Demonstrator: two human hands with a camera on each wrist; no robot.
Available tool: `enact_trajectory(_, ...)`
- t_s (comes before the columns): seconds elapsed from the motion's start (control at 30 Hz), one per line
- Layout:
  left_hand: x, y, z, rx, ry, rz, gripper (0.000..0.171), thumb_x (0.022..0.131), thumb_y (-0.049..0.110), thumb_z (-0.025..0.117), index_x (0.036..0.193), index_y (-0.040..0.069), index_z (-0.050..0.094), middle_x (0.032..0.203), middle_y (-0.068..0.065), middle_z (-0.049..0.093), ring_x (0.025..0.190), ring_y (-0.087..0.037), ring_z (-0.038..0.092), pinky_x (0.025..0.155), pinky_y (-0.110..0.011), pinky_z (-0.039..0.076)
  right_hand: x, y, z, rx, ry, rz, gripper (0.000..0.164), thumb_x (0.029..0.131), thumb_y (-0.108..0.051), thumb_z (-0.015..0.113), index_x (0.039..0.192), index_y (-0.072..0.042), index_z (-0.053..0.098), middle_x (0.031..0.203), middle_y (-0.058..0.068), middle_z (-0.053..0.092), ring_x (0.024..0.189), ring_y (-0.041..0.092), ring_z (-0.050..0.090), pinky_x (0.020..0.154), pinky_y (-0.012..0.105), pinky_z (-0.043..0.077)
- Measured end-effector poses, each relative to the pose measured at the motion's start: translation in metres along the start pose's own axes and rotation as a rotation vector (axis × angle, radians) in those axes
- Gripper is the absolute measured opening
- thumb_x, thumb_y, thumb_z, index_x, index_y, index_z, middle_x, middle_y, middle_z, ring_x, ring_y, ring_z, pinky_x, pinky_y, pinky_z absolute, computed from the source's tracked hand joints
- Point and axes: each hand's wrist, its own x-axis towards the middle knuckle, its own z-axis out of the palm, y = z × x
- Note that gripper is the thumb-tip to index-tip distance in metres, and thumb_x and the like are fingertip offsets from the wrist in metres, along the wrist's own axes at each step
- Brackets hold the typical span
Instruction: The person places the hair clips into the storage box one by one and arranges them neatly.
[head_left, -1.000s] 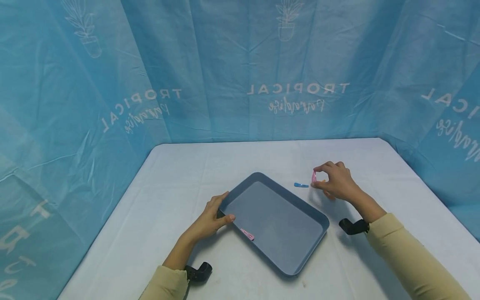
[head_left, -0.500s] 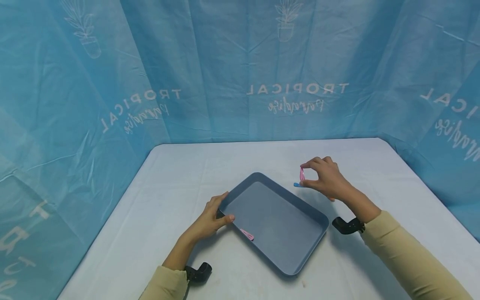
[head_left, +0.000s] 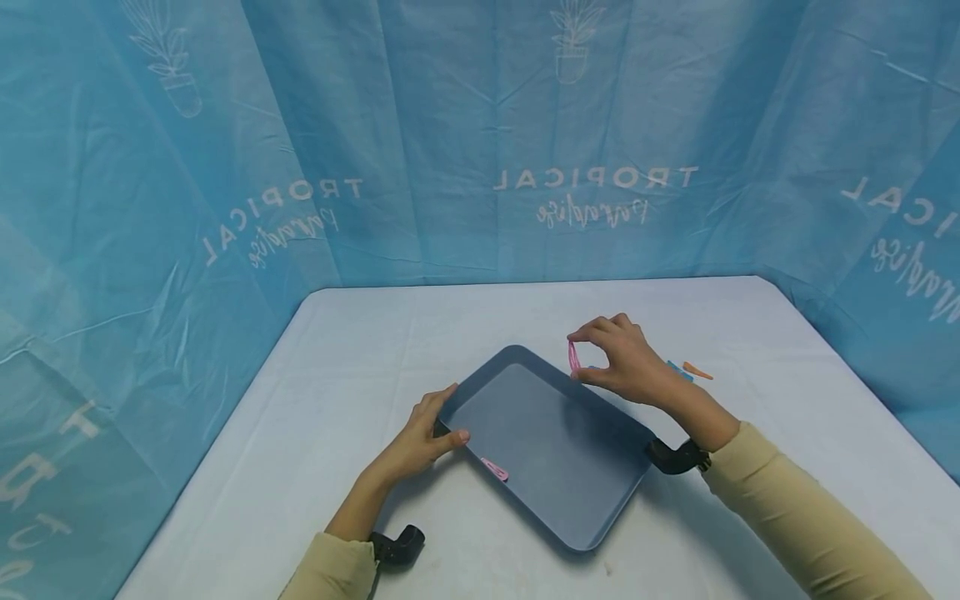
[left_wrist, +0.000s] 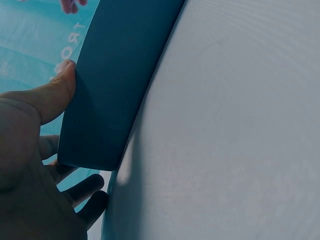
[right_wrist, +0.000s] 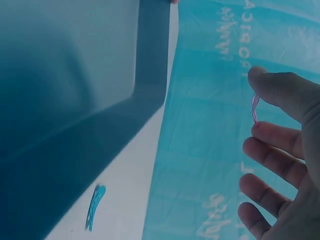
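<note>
My right hand (head_left: 622, 362) pinches a pink snap hair clip (head_left: 573, 356) upright between thumb and fingertip, just past the tray's far right edge. The same clip appears edge-on in the right wrist view. My left hand (head_left: 415, 443) holds the grey-blue tray (head_left: 555, 450) at its left corner, thumb over the rim and fingers around the outside. Inside the tray, a second pink hair clip (head_left: 494, 469) lies against the near left wall. A blue hair clip (right_wrist: 94, 207) rests on the table beside the tray, mostly hidden by my right hand in the head view.
Behind my right wrist, more blue clip pieces (head_left: 680, 372) and an orange hair clip (head_left: 698, 370) lie on the white table (head_left: 360, 350). A blue printed curtain (head_left: 450, 150) surrounds the table at the back and sides. Each wrist wears a black camera mount.
My right hand has moved left with the pink hair clip, from beside the loose clips to the tray's edge, uncovering the orange clip. The left hand and tray stay put.
</note>
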Motion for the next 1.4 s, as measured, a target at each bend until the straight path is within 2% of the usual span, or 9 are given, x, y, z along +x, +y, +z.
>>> enact_trajectory(0.3, 0.0, 0.001, 0.0, 0.008, -0.002, -0.005, 0.079, 0.089, 0.032, 0.065, 0.152, 0.015, 0.02, 0.15, -0.015, 0.025, 0.14, -0.034, 0.021, 0.107, -0.061, 0.025, 0.006, -0.017, 0.008, 0.025, -0.047, -0.092, 0.053, 0.077, -0.029, 0.078, 0.124, -0.012, 0.061, 0.122, 0.006, 0.059, 0.107, 0.024, 0.045, 0.09, 0.05, 0.035)
enact_trajectory(0.7, 0.0, 0.002, 0.0, 0.002, 0.003, -0.006, 0.079, 0.089, 0.032, 0.065, 0.152, 0.015, 0.02, 0.15, -0.014, 0.026, 0.139, -0.034, 0.022, 0.107, -0.061, 0.026, 0.009, -0.03, 0.028, 0.073, -0.086, -0.243, 0.049, 0.077, -0.025, 0.078, 0.122, -0.013, 0.062, 0.119, 0.003, 0.058, 0.103, 0.019, 0.043, 0.084, 0.039, 0.038)
enact_trajectory(1.17, 0.001, 0.001, 0.001, 0.001, 0.013, 0.014, 0.08, 0.088, 0.031, 0.066, 0.151, 0.013, 0.022, 0.149, -0.016, 0.028, 0.136, -0.035, 0.025, 0.107, -0.06, 0.027, 0.009, -0.045, 0.052, 0.045, -0.263, -0.249, 0.048, 0.078, -0.029, 0.077, 0.123, -0.017, 0.061, 0.121, 0.0, 0.058, 0.105, 0.018, 0.043, 0.085, 0.037, 0.04)
enact_trajectory(1.4, 0.001, 0.001, 0.001, -0.004, 0.012, -0.011, 0.08, 0.088, 0.033, 0.067, 0.151, 0.014, 0.021, 0.149, -0.015, 0.028, 0.136, -0.034, 0.025, 0.107, -0.059, 0.027, 0.008, -0.05, 0.061, 0.06, -0.319, -0.278, 0.047, 0.078, -0.029, 0.077, 0.121, -0.016, 0.062, 0.12, -0.002, 0.059, 0.101, 0.015, 0.043, 0.084, 0.035, 0.042)
